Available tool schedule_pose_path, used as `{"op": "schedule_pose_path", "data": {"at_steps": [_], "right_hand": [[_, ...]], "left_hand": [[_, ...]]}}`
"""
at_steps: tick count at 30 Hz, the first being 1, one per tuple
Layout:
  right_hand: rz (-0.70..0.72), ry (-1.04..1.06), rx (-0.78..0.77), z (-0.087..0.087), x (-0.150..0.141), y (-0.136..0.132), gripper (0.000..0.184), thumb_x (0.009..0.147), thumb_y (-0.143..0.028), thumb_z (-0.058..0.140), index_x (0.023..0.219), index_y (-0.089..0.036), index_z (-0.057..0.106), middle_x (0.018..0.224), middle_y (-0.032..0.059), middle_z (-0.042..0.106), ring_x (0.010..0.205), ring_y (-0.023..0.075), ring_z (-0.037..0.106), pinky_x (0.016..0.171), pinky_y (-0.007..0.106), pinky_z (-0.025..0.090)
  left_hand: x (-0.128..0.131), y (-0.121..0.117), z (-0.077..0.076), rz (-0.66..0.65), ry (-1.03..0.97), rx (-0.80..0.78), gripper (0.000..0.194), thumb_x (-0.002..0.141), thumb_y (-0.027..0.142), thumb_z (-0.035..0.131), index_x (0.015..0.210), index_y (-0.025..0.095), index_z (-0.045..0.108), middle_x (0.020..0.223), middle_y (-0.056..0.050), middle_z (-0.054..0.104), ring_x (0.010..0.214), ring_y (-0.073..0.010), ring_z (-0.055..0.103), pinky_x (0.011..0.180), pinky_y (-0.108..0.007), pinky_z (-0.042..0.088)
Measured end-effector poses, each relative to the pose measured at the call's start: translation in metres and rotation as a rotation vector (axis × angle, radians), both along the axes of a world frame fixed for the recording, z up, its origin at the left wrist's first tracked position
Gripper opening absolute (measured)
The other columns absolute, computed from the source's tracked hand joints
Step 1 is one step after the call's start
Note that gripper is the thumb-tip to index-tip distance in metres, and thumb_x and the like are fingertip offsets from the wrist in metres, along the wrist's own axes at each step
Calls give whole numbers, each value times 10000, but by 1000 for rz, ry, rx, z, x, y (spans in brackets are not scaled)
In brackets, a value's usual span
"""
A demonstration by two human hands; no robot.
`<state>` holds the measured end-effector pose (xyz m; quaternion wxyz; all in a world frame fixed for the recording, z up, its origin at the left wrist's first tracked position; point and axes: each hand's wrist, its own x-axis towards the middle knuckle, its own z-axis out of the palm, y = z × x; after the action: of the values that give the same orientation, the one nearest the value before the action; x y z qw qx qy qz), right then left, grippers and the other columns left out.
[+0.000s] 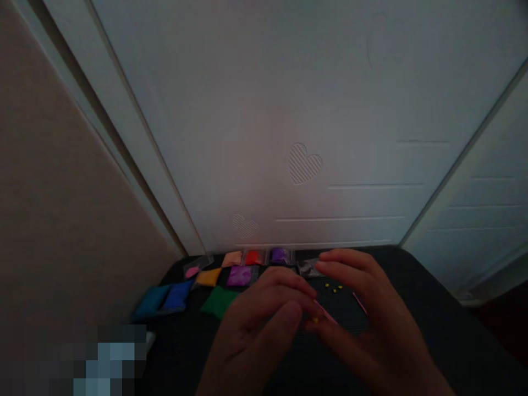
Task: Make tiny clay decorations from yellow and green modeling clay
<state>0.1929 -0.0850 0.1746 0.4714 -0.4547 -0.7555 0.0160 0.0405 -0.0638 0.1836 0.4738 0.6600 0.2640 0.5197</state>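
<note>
My left hand (264, 322) is closed, its fingers bent together toward my right thumb. A small yellow piece of modelling clay (315, 319) shows at its fingertips, against the tip of that thumb. My right hand (375, 319) has its fingers spread well apart from the thumb. Behind the meeting fingertips lies a pink stick-like tool (328, 313), partly covered by the hands. A second thin pink stick (359, 303) lies beside my right fingers. Just beyond the hands, several tiny yellow clay bits (334, 290) sit on the dark table (289, 363).
Packets of coloured clay line the table's back and left: blue (177, 296), teal (152, 301), green (218, 302), orange (208, 277), magenta (240, 275), red (254, 257) and purple (281, 255). A white panel (247, 110) with embossed hearts rises behind the table. The light is dim.
</note>
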Motion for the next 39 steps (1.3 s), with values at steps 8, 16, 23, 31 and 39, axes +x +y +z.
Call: {"op": "schedule_pose_path", "data": {"at_steps": [8, 16, 23, 31, 39], "right_hand": [[-11, 19, -8, 2, 0, -1, 528, 652, -214, 636, 1125, -281, 410, 1130, 47, 445, 1051, 191, 451, 869, 328, 426], [-12, 42, 7, 1, 1, -3, 530, 648, -210, 643, 1122, -279, 415, 1133, 32, 438, 1054, 172, 442, 884, 296, 409], [3, 37, -18, 4, -6, -1, 512, 654, -221, 643, 1117, -271, 430, 1123, 16, 441, 1050, 139, 438, 903, 248, 391], [-10, 46, 15, 2, 2, -4, 543, 641, -198, 650, 1124, -281, 416, 1128, 6, 433, 1062, 137, 425, 908, 235, 377], [-15, 28, -16, 2, -4, -4, 526, 647, -216, 650, 1118, -272, 424, 1131, 10, 429, 1056, 131, 425, 916, 229, 366]], "left_hand": [[2, -1, -1, 20, -1, 47, 224, 792, 203, 451, 710, 196, 660, 838, -39, 600, 902, -185, 508, 751, -247, 397], [-2, 3, -4, -31, -25, 80, 209, 790, 205, 459, 745, 213, 663, 831, -27, 600, 898, -171, 508, 748, -231, 395], [1, 0, 0, 6, 13, 37, 192, 784, 209, 480, 721, 204, 662, 807, -27, 609, 857, -171, 524, 742, -237, 395], [-2, 6, -7, -25, -15, 94, 218, 798, 228, 451, 751, 215, 664, 831, -37, 603, 905, -188, 505, 773, -264, 384], [1, 5, -6, -78, -5, 95, 224, 797, 233, 453, 745, 204, 670, 803, -39, 603, 858, -179, 524, 789, -270, 381]]}}
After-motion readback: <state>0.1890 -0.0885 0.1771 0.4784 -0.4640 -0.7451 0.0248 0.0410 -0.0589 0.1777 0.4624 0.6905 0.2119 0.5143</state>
